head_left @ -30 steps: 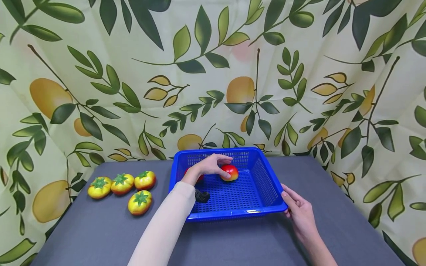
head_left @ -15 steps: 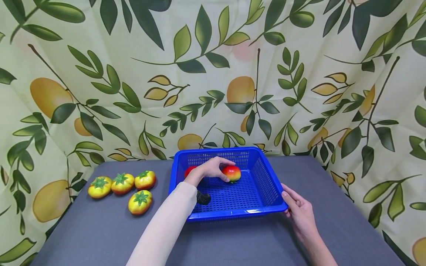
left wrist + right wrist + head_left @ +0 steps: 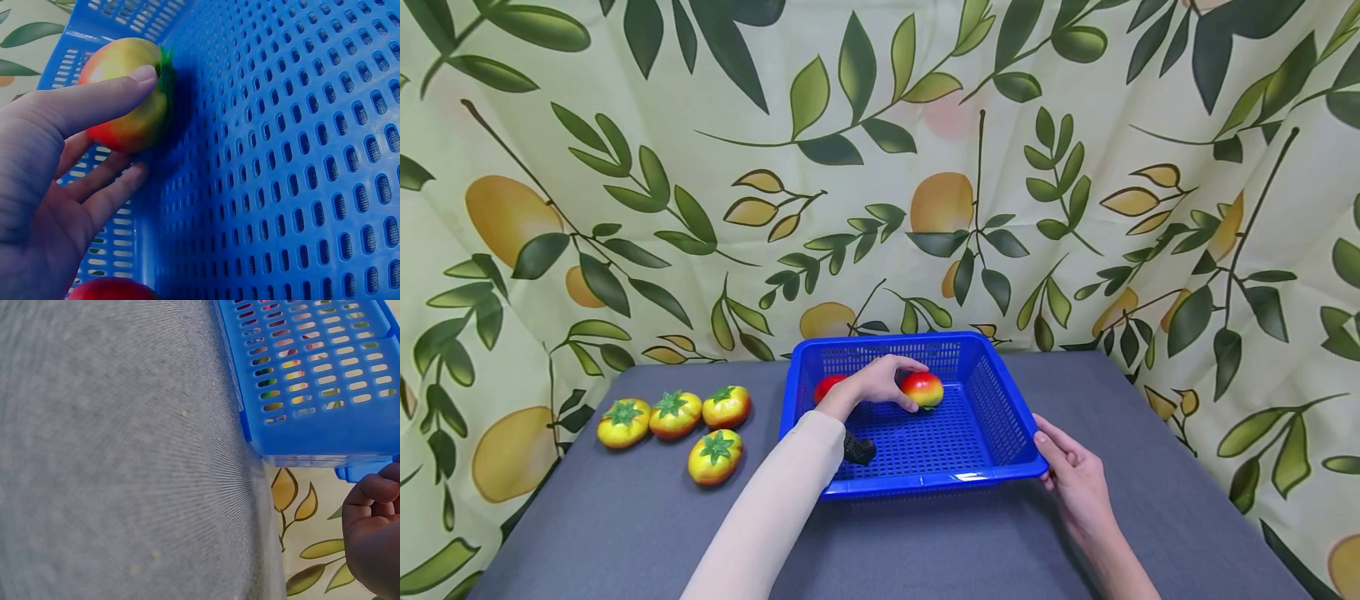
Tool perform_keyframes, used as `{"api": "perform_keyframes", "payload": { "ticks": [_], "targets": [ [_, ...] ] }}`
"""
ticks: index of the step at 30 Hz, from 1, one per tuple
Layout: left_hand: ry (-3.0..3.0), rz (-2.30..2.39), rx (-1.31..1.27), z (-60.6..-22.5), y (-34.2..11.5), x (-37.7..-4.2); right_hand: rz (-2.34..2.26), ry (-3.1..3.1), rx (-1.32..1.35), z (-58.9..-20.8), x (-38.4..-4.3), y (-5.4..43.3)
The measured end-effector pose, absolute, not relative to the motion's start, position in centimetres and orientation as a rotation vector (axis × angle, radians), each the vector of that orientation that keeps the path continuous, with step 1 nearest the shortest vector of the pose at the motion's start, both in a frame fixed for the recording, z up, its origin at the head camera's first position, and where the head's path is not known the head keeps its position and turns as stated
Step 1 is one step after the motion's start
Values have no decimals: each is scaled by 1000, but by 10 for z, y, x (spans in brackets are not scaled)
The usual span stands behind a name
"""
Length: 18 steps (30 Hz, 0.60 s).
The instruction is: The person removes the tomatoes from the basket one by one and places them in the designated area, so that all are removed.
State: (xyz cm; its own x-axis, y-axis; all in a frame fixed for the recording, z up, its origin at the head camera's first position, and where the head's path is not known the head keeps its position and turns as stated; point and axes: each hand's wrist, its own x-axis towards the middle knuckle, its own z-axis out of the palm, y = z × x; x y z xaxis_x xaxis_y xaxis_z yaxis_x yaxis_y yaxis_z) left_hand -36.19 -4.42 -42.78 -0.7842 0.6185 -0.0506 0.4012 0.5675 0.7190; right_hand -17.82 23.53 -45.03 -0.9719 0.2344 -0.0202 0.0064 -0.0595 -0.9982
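My left hand [image 3: 882, 381] reaches into a blue plastic basket [image 3: 925, 481] and holds a yellow-and-red fruit [image 3: 922, 390] with a green leafy top, like a tomato. In the left wrist view the thumb lies across this fruit [image 3: 119, 56], the other fingers are on its far side, and its green top faces sideways toward the basket floor. A red fruit [image 3: 829, 387] sits in the basket behind the left wrist, partly hidden. My right hand [image 3: 1078, 483] grips the basket's near right corner by the rim; in the right wrist view its fingers [image 3: 375, 487] are curled there.
Several similar fruits, among them one near fruit [image 3: 715, 457], rest left of the basket on the grey tabletop [image 3: 925, 550], green tops up. A leaf-patterned cloth [image 3: 865, 183] hangs close behind the basket and along both sides.
Since a second ago my left hand has shifted slightly right with the fruit, which has turned so its green top shows underneath. More of the red fruit shows. The right hand stays put.
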Motion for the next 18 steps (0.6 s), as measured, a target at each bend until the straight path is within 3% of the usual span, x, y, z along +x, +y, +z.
{"api": "perform_keyframes", "payload": {
  "ticks": [18],
  "targets": [
    [2506, 1071, 874, -425, -45, -356, 2182, -1988, -209, -451, -177, 234]
  ]
}}
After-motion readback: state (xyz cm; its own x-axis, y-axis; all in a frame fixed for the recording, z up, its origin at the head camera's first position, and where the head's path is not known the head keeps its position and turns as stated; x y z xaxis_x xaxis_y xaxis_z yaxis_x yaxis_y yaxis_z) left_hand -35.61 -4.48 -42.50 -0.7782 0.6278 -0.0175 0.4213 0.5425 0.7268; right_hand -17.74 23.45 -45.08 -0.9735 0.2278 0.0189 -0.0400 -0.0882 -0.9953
